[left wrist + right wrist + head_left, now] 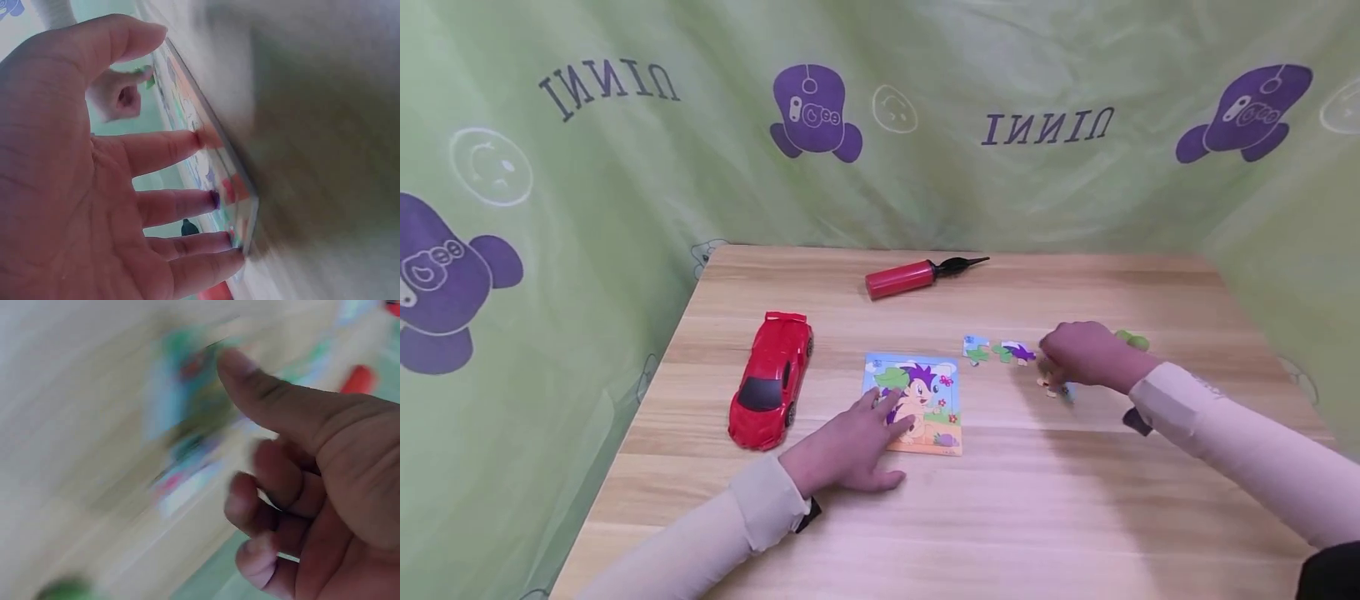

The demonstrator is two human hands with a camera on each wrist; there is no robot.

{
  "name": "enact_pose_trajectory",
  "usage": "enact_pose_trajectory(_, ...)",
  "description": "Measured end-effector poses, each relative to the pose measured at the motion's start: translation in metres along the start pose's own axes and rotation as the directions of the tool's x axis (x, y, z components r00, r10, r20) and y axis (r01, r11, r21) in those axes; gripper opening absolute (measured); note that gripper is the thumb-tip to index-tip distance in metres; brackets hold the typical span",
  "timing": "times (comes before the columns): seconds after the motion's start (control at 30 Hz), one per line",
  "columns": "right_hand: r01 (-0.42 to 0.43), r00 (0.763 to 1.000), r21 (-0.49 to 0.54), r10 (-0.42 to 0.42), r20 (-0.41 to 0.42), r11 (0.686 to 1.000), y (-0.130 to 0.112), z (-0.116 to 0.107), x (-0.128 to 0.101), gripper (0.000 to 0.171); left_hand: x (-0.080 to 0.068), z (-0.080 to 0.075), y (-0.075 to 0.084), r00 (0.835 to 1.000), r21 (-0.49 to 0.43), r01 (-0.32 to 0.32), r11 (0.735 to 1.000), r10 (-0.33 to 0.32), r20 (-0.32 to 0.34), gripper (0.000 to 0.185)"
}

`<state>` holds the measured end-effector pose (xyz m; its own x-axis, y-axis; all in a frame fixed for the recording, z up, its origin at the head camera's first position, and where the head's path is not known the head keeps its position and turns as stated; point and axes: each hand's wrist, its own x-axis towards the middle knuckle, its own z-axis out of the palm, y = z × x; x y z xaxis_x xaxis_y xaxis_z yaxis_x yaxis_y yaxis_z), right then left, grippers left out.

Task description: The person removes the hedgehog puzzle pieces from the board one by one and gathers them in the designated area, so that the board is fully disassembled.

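Left hand (850, 446), fingers spread, presses the square cartoon puzzle board (916, 404); right hand (1078, 354), fingers curled, grip unclear, over loose colourful puzzle pieces (1000, 350) just right of the board.

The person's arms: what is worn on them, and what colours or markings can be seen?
Both arms wear long, close-fitting cream sleeves. The left sleeve ends in a folded cuff at the wrist, with a small dark strap or device showing beside it. The right sleeve has a faint small marking near its cuff and a dark piece under the wrist. The left hand and right hand are bare, without gloves.
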<state>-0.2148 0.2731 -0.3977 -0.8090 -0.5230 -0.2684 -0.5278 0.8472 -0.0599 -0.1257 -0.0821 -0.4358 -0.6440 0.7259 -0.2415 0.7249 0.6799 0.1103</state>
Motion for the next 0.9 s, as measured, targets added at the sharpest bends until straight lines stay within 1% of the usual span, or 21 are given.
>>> enact_pose_trajectory(0.07, 0.022, 0.999, 0.032, -0.020, -0.044, 0.999, -0.022, -0.003, 0.010, 0.028, -0.001, 0.000, 0.001, 1.000, -0.001, -0.003, 1.000, 0.003, -0.012, 0.077)
enact_pose_trajectory(0.1, 0.036, 0.997, 0.064, -0.032, -0.069, 0.997, -0.035, -0.004, 0.018, 0.026, -0.002, 0.001, 0.001, 1.000, 0.005, -0.003, 1.000, 0.003, -0.022, 0.077)
enact_pose_trajectory(0.17, 0.093, 0.990, 0.130, -0.078, -0.117, 0.987, -0.062, -0.004, 0.035, 0.020, -0.002, 0.002, 0.002, 0.999, 0.010, 0.005, 1.000, -0.005, -0.043, 0.078)
enact_pose_trajectory(0.23, 0.170, 0.978, 0.169, -0.146, -0.146, 0.971, -0.088, 0.000, 0.053, 0.013, -0.003, 0.003, 0.004, 0.998, 0.004, 0.020, 1.000, -0.020, -0.062, 0.078)
enact_pose_trajectory(0.33, 0.275, 0.956, 0.192, -0.246, -0.162, 0.942, -0.119, 0.008, 0.073, 0.009, -0.002, 0.007, 0.009, 0.995, -0.023, 0.038, 0.999, -0.040, -0.093, 0.078)
enact_pose_trajectory(0.4, 0.299, 0.948, 0.174, -0.271, -0.166, 0.938, -0.131, 0.014, 0.080, 0.010, -0.001, 0.009, 0.012, 0.993, -0.049, 0.056, 0.997, -0.061, -0.106, 0.079)
enact_pose_trajectory(0.5, 0.271, 0.955, 0.134, -0.250, -0.158, 0.953, -0.140, 0.018, 0.082, 0.017, 0.002, 0.011, 0.015, 0.989, -0.057, 0.088, 0.995, -0.094, -0.116, 0.081)
enact_pose_trajectory(0.6, 0.239, 0.967, 0.119, -0.225, -0.122, 0.964, -0.144, 0.018, 0.084, 0.029, 0.002, 0.010, 0.014, 0.987, -0.040, 0.122, 0.992, -0.125, -0.100, 0.085)
enact_pose_trajectory(0.77, 0.187, 0.982, 0.210, -0.189, -0.014, 0.960, -0.147, 0.014, 0.093, 0.035, 0.000, 0.006, 0.012, 0.989, -0.009, 0.117, 0.993, -0.118, -0.087, 0.086)
enact_pose_trajectory(0.83, 0.143, 0.987, 0.239, -0.158, 0.042, 0.960, -0.148, 0.013, 0.098, 0.036, -0.002, 0.005, 0.011, 0.992, 0.005, 0.105, 0.994, -0.104, -0.077, 0.087)
enact_pose_trajectory(0.9, 0.101, 0.987, 0.247, -0.128, 0.097, 0.964, -0.148, 0.013, 0.103, 0.037, -0.004, 0.004, 0.010, 0.994, 0.013, 0.091, 0.996, -0.091, -0.060, 0.088)
